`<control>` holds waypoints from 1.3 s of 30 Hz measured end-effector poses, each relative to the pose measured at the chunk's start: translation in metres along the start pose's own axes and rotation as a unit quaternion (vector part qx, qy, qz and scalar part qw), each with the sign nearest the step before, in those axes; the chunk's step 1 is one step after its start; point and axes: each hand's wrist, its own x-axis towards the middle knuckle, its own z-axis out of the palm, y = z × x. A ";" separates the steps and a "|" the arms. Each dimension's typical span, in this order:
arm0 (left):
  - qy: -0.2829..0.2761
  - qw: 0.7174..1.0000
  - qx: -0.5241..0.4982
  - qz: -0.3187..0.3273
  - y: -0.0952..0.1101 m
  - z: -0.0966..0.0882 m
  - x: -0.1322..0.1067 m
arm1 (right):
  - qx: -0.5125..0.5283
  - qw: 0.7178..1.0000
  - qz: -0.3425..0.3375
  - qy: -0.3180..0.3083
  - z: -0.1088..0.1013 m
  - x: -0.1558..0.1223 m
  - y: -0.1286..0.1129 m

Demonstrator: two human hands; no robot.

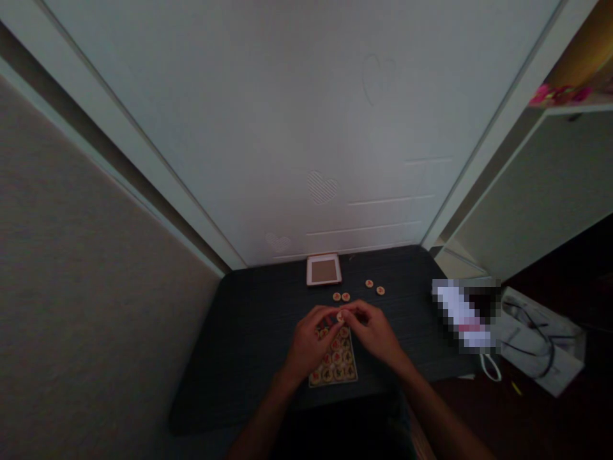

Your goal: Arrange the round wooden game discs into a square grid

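Both hands meet above a tray [356, 377] filled with rows of round Chinese chess pieces with red or dark characters. Between the fingertips of my left hand [309, 342] and my right hand [373, 329] is one pale round chess piece [340, 316]. Each hand is closed in a pinch on it. Just beyond my fingers, two chess pieces [341, 297] lie side by side on the table. Farther right lie another chess piece [369, 283] and one more chess piece [380, 291]. My left hand hides part of the tray's left side.
The dark table [239, 345] stands against a white panel [287, 128] with heart patterns. A small light-framed box [324, 270] lies at its back edge. Right of the table are a blurred-out item [462, 316] and a white box [541, 338] with a dark cable.
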 end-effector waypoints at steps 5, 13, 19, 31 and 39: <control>0.001 1.000 -0.003 -0.011 -0.002 0.000 -0.001 | 0.000 1.000 -0.008 -0.010 0.000 -0.001 -0.002; -0.007 1.000 0.002 -0.029 -0.002 -0.001 -0.004 | -0.003 1.000 -0.001 -0.024 0.000 -0.003 0.001; -0.011 0.999 0.004 -0.039 -0.003 -0.001 -0.005 | 0.002 0.999 0.017 -0.043 0.001 -0.004 0.005; -0.054 0.989 -0.071 -0.122 -0.017 0.006 -0.011 | 0.048 0.995 0.075 -0.044 0.000 -0.016 0.019; -0.086 0.974 -0.137 -0.160 -0.016 0.006 -0.016 | 0.033 0.995 0.076 -0.052 -0.001 -0.022 0.020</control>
